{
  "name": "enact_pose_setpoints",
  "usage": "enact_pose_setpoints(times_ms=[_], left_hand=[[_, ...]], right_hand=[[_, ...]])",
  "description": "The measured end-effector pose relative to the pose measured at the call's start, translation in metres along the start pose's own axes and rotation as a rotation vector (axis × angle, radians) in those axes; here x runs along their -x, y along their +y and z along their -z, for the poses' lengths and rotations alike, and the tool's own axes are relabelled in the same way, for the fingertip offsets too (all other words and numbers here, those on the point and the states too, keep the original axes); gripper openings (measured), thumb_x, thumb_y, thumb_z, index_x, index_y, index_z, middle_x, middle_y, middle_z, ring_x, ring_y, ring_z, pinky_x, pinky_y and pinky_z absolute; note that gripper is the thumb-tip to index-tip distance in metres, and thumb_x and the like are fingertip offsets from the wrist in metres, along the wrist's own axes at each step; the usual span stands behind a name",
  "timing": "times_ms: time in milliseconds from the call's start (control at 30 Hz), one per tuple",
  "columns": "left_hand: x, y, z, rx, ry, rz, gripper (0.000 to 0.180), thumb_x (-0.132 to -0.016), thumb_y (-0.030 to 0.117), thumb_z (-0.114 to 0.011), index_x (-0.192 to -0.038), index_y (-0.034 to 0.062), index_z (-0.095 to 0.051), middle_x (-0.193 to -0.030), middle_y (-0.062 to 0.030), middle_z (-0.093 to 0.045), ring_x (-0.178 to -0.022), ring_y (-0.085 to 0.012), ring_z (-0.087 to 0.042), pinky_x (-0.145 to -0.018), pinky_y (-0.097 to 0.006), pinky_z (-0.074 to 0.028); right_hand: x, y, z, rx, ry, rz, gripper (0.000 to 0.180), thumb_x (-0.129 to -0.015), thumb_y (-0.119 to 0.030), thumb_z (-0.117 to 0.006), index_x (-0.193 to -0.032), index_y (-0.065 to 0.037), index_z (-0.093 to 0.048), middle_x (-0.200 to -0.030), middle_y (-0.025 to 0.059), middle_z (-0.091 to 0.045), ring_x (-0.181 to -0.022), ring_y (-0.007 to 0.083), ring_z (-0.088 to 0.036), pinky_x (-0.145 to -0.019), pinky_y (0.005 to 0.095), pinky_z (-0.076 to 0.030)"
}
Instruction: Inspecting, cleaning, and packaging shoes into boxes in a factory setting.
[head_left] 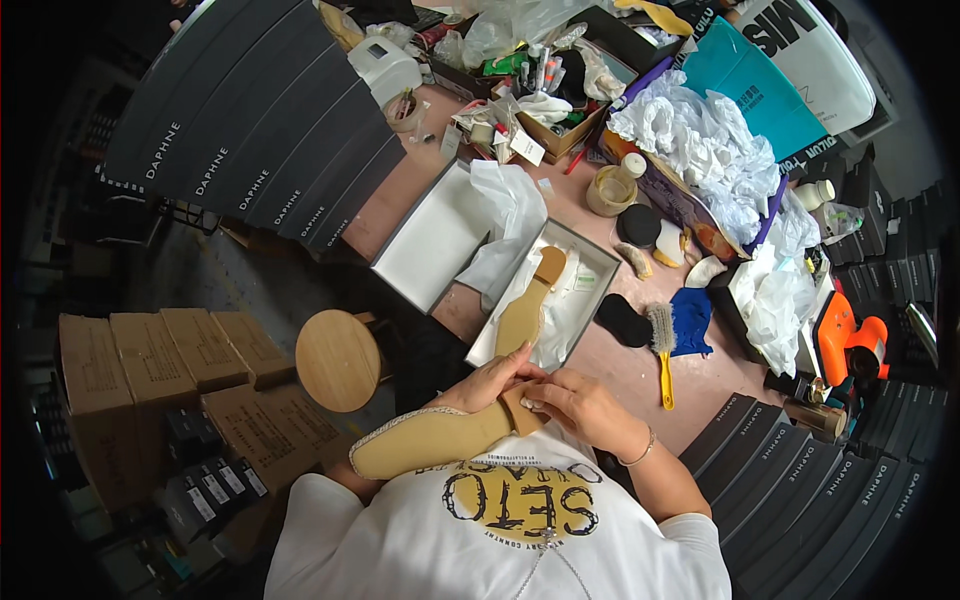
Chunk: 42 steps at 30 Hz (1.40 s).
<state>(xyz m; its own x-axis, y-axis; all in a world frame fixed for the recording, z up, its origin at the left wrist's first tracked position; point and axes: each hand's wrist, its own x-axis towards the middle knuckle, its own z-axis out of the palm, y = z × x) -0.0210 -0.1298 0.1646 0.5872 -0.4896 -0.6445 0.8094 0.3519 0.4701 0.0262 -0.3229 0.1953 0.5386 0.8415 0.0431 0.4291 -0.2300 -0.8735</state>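
Note:
A tan shoe (430, 440) lies sole-up across my lap, its block heel pointing right. My left hand (487, 380) grips the shoe just ahead of the heel. My right hand (580, 402) pinches at the heel (520, 408), fingertips touching a small pale spot there. The matching tan shoe (527, 310) rests sole-up in an open white shoe box (600, 262) lined with tissue, just beyond my hands.
The box lid (430, 240) lies left of the box with white tissue paper (505, 215). A yellow-handled brush (662, 345), blue cloth (690, 318) and black pad (622, 320) lie to the right. Stacked dark shoe boxes (250, 130) stand far left and near right (800, 480). A round wooden stool (338, 360) stands at my left.

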Motion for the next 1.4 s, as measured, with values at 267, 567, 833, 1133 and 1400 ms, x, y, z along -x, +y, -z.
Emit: enact_pose_setpoints(times_ms=[267,567,833,1133,1400], left_hand=[[0.018,0.021,0.013,0.108,-0.295,0.007,0.073,-0.088,0.061,-0.047,-0.132,0.0023,-0.043,-0.126,-0.0113,-0.051,-0.114,-0.0164,-0.051,-0.096,-0.029,-0.041],[0.008,0.016,0.026,0.069,-0.179,-0.149,0.087,-0.076,0.053,-0.070,-0.135,-0.0013,-0.037,-0.129,-0.0110,-0.048,-0.117,-0.0188,-0.049,-0.095,-0.031,-0.044],[0.005,0.019,0.024,0.117,-0.152,-0.159,0.082,-0.079,0.056,-0.066,-0.132,-0.0022,-0.040,-0.124,-0.0085,-0.050,-0.108,-0.0151,-0.053,-0.089,-0.028,-0.047],[0.012,0.025,0.016,0.026,-0.135,-0.165,0.074,-0.084,0.051,-0.063,-0.130,-0.0029,-0.043,-0.120,-0.0072,-0.052,-0.108,-0.0135,-0.053,-0.089,-0.027,-0.045],[0.015,0.007,0.019,0.137,-0.135,-0.164,0.055,-0.094,0.040,-0.052,-0.129,-0.0016,-0.044,-0.120,-0.0085,-0.054,-0.105,-0.0152,-0.057,-0.091,-0.029,-0.046]], right_hand=[[-0.009,0.096,0.052,-1.082,0.674,-0.299,0.010,-0.089,-0.005,-0.060,-0.099,-0.002,-0.061,-0.095,0.0034,-0.061,-0.089,0.0146,-0.057,-0.082,0.0293,-0.046],[-0.108,0.147,0.158,0.301,0.843,-0.153,0.011,-0.086,-0.008,-0.063,-0.092,0.000,-0.061,-0.075,0.0088,-0.058,-0.065,0.0210,-0.057,-0.061,0.0312,-0.046],[-0.147,0.206,0.168,0.861,0.763,0.019,0.016,-0.079,-0.016,-0.068,-0.093,-0.010,-0.067,-0.088,0.0071,-0.062,-0.086,0.0264,-0.058,-0.074,0.0385,-0.043],[-0.139,0.231,0.134,0.469,0.846,-0.108,0.046,-0.079,-0.008,-0.067,-0.123,-0.013,-0.053,-0.126,0.0206,-0.050,-0.113,0.0396,-0.050,-0.095,0.0411,-0.043],[-0.086,0.200,0.165,0.424,1.403,-0.071,0.046,-0.085,-0.008,-0.065,-0.128,-0.002,-0.050,-0.111,0.0158,-0.059,-0.089,0.0224,-0.061,-0.074,0.0325,-0.049]])
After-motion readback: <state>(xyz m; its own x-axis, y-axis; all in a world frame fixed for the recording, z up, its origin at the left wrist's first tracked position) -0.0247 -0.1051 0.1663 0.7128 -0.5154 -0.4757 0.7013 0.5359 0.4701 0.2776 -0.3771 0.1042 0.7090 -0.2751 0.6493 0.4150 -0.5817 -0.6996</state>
